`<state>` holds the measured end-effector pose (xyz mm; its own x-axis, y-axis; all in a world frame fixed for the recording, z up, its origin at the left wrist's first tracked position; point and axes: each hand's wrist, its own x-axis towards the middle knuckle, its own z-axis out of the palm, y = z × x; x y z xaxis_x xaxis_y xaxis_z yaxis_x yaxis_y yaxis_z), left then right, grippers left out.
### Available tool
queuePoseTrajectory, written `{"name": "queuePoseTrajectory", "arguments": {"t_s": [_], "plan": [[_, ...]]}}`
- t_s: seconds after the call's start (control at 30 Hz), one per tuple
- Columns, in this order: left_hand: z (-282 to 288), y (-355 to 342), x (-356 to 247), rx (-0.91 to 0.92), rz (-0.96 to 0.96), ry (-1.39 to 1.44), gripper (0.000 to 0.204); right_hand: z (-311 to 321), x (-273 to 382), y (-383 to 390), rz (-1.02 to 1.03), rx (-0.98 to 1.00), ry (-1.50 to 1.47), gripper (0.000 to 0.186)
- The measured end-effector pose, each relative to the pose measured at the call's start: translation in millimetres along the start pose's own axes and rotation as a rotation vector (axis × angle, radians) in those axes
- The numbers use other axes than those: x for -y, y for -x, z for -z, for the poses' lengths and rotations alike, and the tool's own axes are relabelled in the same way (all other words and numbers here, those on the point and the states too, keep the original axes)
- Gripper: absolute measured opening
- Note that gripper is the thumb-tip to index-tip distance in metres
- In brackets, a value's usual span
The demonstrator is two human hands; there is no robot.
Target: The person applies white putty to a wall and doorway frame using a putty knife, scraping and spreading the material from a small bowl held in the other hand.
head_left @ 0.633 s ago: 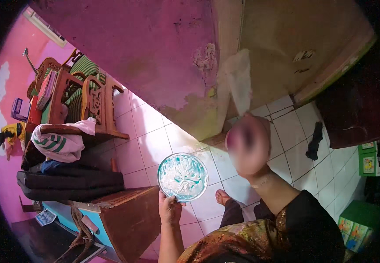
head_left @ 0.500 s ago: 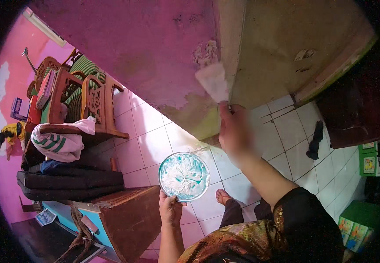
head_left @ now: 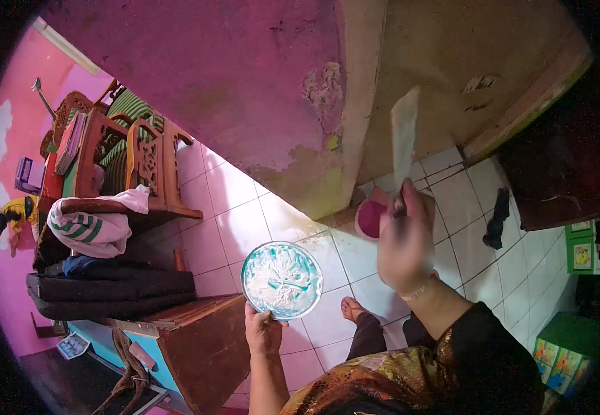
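Note:
My right hand [head_left: 405,249] is closed round the handle of a putty knife [head_left: 404,128], raised and tilted in front of the wall's brownish side. Its broad pale blade looks apart from the surface, and the hand is blurred. In my left hand [head_left: 265,328] I hold a round plate [head_left: 283,280] by its near edge; white paste is smeared across its teal face. Ahead stands the pink wall [head_left: 231,90], which ends in a corner. A rough patch of crumbled plaster [head_left: 324,90] lies beside that corner. Yellowish stains mark the wall's foot.
Behind my right hand, a container with a dark pink inside [head_left: 370,218] sits on the tiled floor [head_left: 293,228]. A carved wooden chair [head_left: 151,162] and a brown cabinet [head_left: 203,346] are at the left. A black cloth [head_left: 498,218] and green boxes [head_left: 563,353] lie at the right.
My right hand has swung the putty knife rightward from near the rough patch and turned its blade, uncovering the pink container. My left hand and the plate have shifted slightly left.

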<state>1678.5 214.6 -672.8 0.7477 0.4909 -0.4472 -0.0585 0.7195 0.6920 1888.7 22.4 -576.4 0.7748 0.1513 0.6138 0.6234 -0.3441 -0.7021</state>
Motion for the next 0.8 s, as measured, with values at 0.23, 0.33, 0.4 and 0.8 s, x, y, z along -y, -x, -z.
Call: {"name": "queuePoseTrajectory", "arguments": {"t_s": [0.23, 0.33, 0.4, 0.8], "plan": [[-12.3, 4.7, 4.5, 0.039, 0.000, 0.052, 0.040, -67.0, -50.2, 4.4, 0.164, -0.005, 0.198, 0.041], [-14.5, 12.0, 0.2, 0.014, -0.001, 0.060, 0.043, -56.6, -59.0, 41.4, 0.134, 0.125, 0.289, 0.040], [-15.2, 19.1, -7.6, -0.032, 0.004, 0.060, 0.044, -25.8, -38.0, 50.2, 0.084, 0.155, 0.123, 0.048], [7.6, 46.4, -35.9, -0.113, -0.084, 0.111, 0.049, 80.4, 66.2, -62.4, 0.080, 0.580, 0.332, 0.025]]}}
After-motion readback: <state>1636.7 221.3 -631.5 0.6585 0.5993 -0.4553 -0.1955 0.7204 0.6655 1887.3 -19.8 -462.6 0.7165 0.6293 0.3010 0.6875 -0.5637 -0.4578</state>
